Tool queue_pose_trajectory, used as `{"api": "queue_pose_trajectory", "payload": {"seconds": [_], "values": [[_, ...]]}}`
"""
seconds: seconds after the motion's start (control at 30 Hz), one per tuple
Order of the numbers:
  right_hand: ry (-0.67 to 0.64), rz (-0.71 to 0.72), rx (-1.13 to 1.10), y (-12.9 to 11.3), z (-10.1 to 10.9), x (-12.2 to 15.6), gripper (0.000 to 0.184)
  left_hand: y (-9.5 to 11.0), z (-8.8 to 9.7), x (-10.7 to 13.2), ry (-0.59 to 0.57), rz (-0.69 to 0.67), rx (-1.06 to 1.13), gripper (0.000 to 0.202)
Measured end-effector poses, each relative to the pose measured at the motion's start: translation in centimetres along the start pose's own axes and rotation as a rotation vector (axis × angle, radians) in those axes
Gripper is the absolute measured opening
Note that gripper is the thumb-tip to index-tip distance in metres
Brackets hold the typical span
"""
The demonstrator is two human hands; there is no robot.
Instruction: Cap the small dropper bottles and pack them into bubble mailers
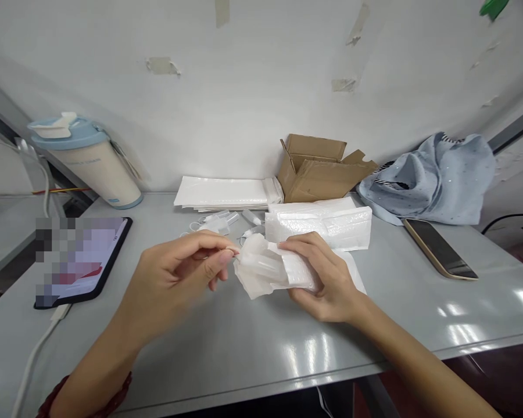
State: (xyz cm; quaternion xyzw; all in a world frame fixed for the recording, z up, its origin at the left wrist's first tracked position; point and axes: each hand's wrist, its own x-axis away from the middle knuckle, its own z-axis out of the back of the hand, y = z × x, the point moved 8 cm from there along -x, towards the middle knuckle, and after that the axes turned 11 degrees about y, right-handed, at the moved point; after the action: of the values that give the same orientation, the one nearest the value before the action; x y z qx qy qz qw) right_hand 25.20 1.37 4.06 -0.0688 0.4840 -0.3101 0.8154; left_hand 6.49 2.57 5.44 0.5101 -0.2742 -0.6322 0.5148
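Note:
My right hand (326, 281) grips a small white bubble-wrap pouch (265, 270) just above the grey table (244, 342). My left hand (178, 273) pinches the pouch's left edge between thumb and fingers. Something pale lies inside the pouch; I cannot make out what. Right behind the hands lies a stack of white bubble-wrap pouches (322, 223). Small white plastic parts (220, 222) lie scattered behind my left hand.
A pile of flat white bags (226, 193) and an open cardboard box (318, 168) sit at the back by the wall. A blue-lidded cup (87, 159) and a phone with its cable (81, 261) lie left. Another phone (440, 248) and blue cloth (436, 177) lie right.

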Motion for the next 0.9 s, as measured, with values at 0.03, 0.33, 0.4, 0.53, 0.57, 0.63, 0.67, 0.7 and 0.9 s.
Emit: {"api": "queue_pose_trajectory", "payload": {"seconds": [0.03,0.33,0.4,0.53,0.57,0.63,0.67,0.7,0.9], "values": [[-0.004,0.000,0.005,0.0,-0.1,0.0,0.056,0.2,-0.2,0.1,-0.021,-0.025,-0.015,0.012],[-0.042,0.048,0.017,-0.3,-1.1,0.3,0.056,1.3,-3.9,1.7,-0.279,-0.310,-0.151,0.014],[-0.067,0.068,0.012,-0.7,-1.5,0.4,0.055,1.0,-4.4,2.2,-0.285,-0.309,-0.209,0.020],[-0.101,0.109,0.017,-1.4,-2.4,0.9,0.051,1.2,-5.0,3.1,-0.205,-0.426,-0.349,0.029],[-0.106,0.115,0.025,-1.5,-2.5,0.9,0.050,1.4,-5.1,3.3,-0.182,-0.469,-0.378,0.029],[-0.146,0.128,0.065,-1.7,-2.9,1.1,0.047,1.4,-5.5,3.5,-0.167,-0.511,-0.437,0.029],[-0.189,0.136,0.102,-1.7,-3.2,1.2,0.046,1.2,-5.7,3.6,-0.163,-0.507,-0.462,0.029],[-0.245,0.141,0.151,-1.6,-3.6,1.3,0.047,1.0,-5.9,3.5,-0.168,-0.483,-0.481,0.029],[-0.421,0.123,0.360,-1.1,-4.7,2.0,0.056,-1.1,-6.3,2.9,-0.218,-0.135,-0.373,0.027]]}}
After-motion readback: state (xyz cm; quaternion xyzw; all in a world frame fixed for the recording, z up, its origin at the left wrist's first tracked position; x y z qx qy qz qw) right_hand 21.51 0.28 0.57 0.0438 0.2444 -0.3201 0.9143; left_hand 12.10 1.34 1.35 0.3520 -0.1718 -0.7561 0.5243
